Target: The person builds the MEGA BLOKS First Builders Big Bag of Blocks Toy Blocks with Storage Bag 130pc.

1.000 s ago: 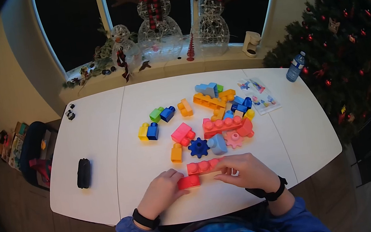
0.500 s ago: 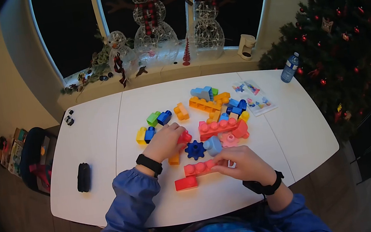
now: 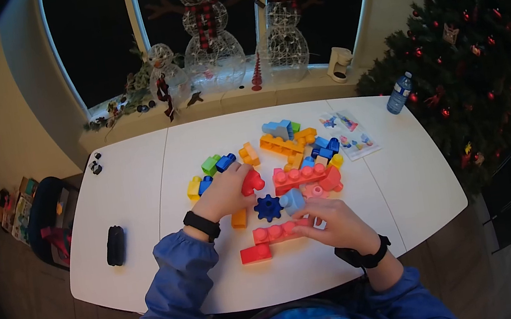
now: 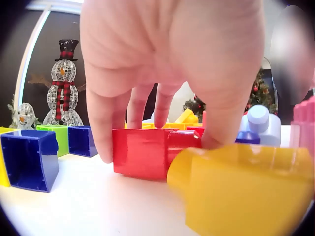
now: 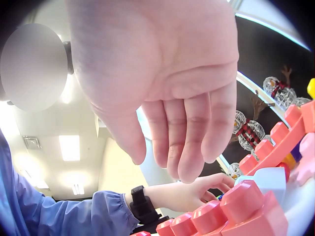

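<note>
My left hand holds a red toy block between thumb and fingers, low over the white table. An orange block lies just below this hand, large in the left wrist view. My right hand hangs with relaxed fingers at the right end of a long coral-pink block with a row of studs. Nothing shows between its thumb and fingers in the right wrist view. Against the long block's front left lies a short red block. A dark blue gear and a light blue block sit behind it.
Beyond the hands are another long pink block, orange blocks, a green block and a yellow block. A picture sheet and a water bottle are at back right. A black case lies left.
My left hand has left the short red block, moved up and away to the other red block and taken hold of it. My right hand has stayed by the long block.
</note>
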The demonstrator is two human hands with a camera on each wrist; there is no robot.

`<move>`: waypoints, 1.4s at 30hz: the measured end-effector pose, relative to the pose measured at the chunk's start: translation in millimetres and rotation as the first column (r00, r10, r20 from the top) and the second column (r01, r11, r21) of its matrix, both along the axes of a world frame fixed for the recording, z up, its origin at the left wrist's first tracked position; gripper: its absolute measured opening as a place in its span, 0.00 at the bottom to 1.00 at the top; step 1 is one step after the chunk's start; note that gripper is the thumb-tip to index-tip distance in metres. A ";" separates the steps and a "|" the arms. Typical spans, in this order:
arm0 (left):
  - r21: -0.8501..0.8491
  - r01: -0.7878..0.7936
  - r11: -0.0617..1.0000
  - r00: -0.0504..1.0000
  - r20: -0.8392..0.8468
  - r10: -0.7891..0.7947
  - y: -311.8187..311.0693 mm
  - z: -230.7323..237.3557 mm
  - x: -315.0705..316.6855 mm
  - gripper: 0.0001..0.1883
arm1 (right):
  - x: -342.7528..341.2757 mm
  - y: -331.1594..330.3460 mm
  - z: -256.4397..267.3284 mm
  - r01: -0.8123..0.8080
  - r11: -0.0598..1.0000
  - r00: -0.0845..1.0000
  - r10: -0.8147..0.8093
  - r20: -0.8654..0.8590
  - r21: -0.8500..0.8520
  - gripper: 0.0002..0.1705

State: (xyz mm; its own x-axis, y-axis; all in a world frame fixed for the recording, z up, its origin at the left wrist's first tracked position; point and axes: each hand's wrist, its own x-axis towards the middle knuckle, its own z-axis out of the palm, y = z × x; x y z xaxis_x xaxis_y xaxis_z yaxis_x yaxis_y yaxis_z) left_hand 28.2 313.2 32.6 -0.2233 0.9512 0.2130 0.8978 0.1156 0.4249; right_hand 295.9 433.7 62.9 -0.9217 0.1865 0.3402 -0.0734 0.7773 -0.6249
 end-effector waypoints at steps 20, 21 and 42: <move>0.116 -0.019 0.993 0.972 0.237 -0.009 -99.0 23.2 87.3 0.42 | 14.6 -13.6 6.4 -0.075 0.996 0.988 0.068 0.142 0.046 0.18; 0.112 -0.008 0.994 0.980 0.197 -0.015 -99.9 18.6 89.9 0.43 | 14.6 -13.6 -1.5 -0.094 0.991 0.981 0.077 0.176 0.094 0.18; 0.128 -0.018 0.992 0.969 0.245 -0.014 -93.0 -7.2 96.0 0.36 | 7.0 -20.9 -20.9 -0.045 0.989 0.967 0.008 0.256 0.141 0.18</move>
State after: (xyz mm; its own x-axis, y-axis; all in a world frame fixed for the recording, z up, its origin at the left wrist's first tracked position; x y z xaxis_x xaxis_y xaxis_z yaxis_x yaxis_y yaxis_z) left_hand 124.1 220.1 25.4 -0.2857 0.9188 0.2722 0.7643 0.0472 0.6431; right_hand 302.9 412.9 42.0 -0.9851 0.1269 0.1161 0.0512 0.8608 -0.5064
